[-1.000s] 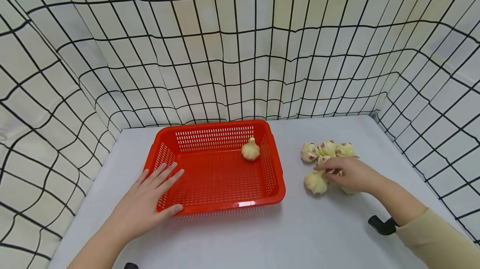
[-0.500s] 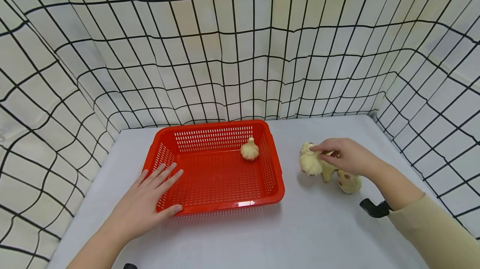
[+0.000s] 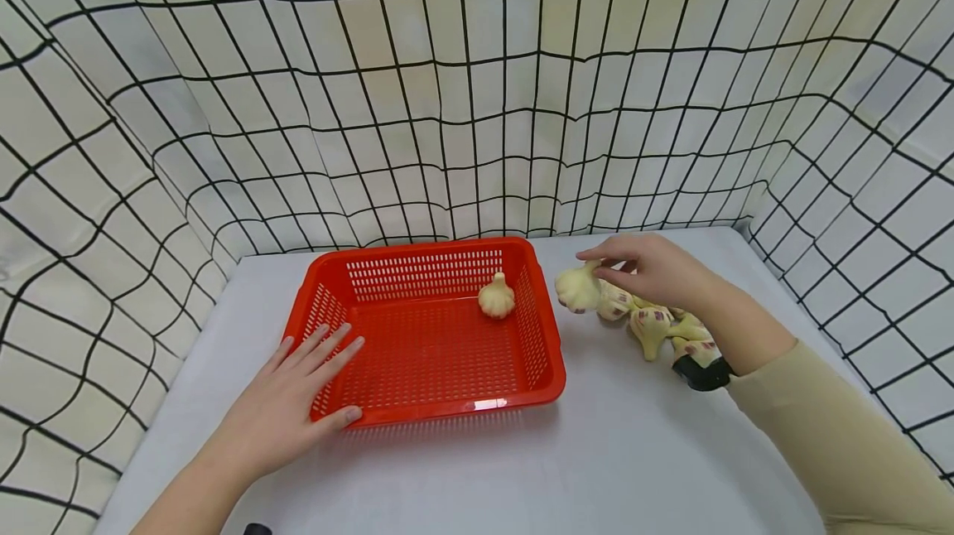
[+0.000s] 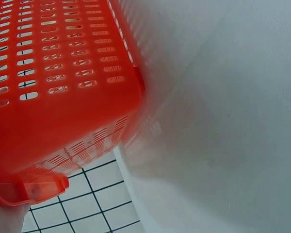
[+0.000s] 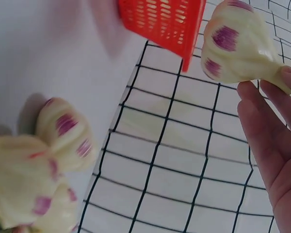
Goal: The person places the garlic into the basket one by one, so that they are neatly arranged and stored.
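My right hand (image 3: 647, 268) pinches a garlic bulb (image 3: 578, 288) by its stem, raised just right of the red basket (image 3: 555, 353). Seen from the right wrist, thumb and fingers of the hand (image 5: 276, 141) grip the stem of the bulb (image 5: 237, 43), which has purple patches. Another bulb (image 3: 496, 298) lies inside the basket near its right wall. My left hand (image 3: 286, 402) lies with fingers spread over the basket's left front corner, thumb on the rim. The left wrist view shows the basket's slotted wall (image 4: 63, 111) and little of the hand.
Several garlic bulbs (image 3: 652, 326) lie in a pile on the white table (image 3: 596, 452), partly under my right forearm. Black netting (image 3: 477, 113) over white cloth rises behind the table and at both sides.
My right hand has lifted the garlic bulb from the pile and carried it left and back, towards the basket. The left hand and the basket have stayed put.
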Available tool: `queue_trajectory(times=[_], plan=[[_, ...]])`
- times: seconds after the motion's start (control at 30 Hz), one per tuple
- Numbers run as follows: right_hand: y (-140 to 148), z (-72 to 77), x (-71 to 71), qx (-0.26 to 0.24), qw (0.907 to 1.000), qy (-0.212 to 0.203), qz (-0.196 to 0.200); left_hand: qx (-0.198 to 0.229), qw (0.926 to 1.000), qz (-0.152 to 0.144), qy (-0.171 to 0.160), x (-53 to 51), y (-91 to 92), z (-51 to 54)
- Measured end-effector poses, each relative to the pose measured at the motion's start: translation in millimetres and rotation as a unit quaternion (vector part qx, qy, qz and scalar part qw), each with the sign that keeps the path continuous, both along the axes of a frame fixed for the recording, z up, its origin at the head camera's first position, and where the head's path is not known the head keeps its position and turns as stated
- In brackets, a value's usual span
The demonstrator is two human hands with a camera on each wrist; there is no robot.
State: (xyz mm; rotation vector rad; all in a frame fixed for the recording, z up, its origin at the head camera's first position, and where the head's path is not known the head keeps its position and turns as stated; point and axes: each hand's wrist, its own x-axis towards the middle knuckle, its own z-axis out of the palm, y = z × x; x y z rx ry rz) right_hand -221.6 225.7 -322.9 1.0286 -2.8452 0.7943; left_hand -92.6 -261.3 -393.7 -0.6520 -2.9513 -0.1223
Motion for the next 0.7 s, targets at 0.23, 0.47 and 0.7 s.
queue_trajectory(times=[0.23, 0.47, 0.7], plan=[[-33.8, 8.4, -13.4, -0.012, 0.9993, -0.029, 0.021, 0.002, 1.0, -0.003, -0.002, 0.1, 0.9, 1.2], [-64.8, 9.0, -25.2, -0.004, 0.9977, -0.023, 0.063, 0.0, 1.0, -0.003, -0.003, -0.1, 1.3, 1.8], [-84.5, 8.8, -30.6, 0.018, 0.9955, -0.031, 0.087, -0.004, 0.9999, -0.003, 0.009, -0.9, -0.7, -1.5]])
